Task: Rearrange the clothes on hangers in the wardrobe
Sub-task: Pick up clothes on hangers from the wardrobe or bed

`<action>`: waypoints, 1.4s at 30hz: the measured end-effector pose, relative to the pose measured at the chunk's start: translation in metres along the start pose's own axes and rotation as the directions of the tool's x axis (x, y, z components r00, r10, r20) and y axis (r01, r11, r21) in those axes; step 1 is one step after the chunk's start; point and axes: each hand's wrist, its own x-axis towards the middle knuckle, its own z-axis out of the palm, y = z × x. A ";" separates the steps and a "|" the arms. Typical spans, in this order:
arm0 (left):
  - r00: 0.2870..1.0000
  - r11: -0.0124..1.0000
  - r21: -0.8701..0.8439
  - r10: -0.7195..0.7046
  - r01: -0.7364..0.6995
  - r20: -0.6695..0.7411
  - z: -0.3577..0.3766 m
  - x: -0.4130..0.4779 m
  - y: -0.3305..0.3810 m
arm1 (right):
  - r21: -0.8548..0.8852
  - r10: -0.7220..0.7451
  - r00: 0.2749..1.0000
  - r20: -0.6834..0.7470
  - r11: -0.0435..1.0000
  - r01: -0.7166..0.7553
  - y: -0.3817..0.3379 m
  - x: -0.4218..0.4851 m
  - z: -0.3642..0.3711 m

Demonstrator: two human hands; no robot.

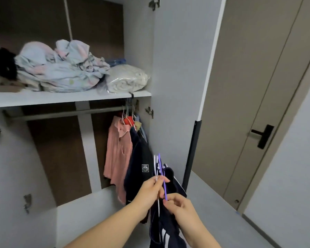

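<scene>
Head view looks down on both my hands held close together in front of the open wardrobe. My left hand (153,189) has its fingers curled, and thumb and fingertips pinch the neck of a thin white plastic hanger (156,173). My right hand (179,206), just below and to the right of it, pinches the lower end of a thin purple plastic hanger (161,169) between thumb and fingertips. Both hooks stand up above my left hand, close side by side. A dark navy garment with white stripes (166,231) hangs down from under my hands; I cannot tell which of the two hangers carries it.

Just beyond my left hand hang a navy shirt with a small white badge (140,167) and, left of that, a pink short-sleeved shirt (116,154), bunched with other clothes at the right end of the grey metal wardrobe rail (61,113), high above my hands. Over the rail a white shelf (43,100) holds a heap of pale bedding (61,72).

I judge I am separating the two hangers. The next move calls for freeing one hook from the other without dropping the garment, then lifting it up to the bare stretch of rail to the upper left.
</scene>
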 end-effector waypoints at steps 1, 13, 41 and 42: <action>1.000 1.000 0.001 -0.002 0.002 -0.029 -0.015 0.008 -0.001 | -0.006 -0.001 1.000 0.021 1.000 0.001 -0.003 0.013 0.013; 0.995 0.998 -0.040 -0.053 0.049 -0.084 -0.159 0.068 -0.009 | 0.081 0.080 0.951 0.297 0.991 -0.109 -0.032 0.115 0.137; 0.816 0.940 0.253 -0.045 0.230 -0.576 -0.358 0.099 0.028 | 0.006 -0.130 0.806 0.578 0.988 0.155 -0.073 0.327 0.242; 0.804 0.934 0.259 -0.045 0.244 -0.593 -0.360 0.097 0.032 | -0.010 -0.157 0.798 0.581 0.980 0.200 -0.079 0.331 0.243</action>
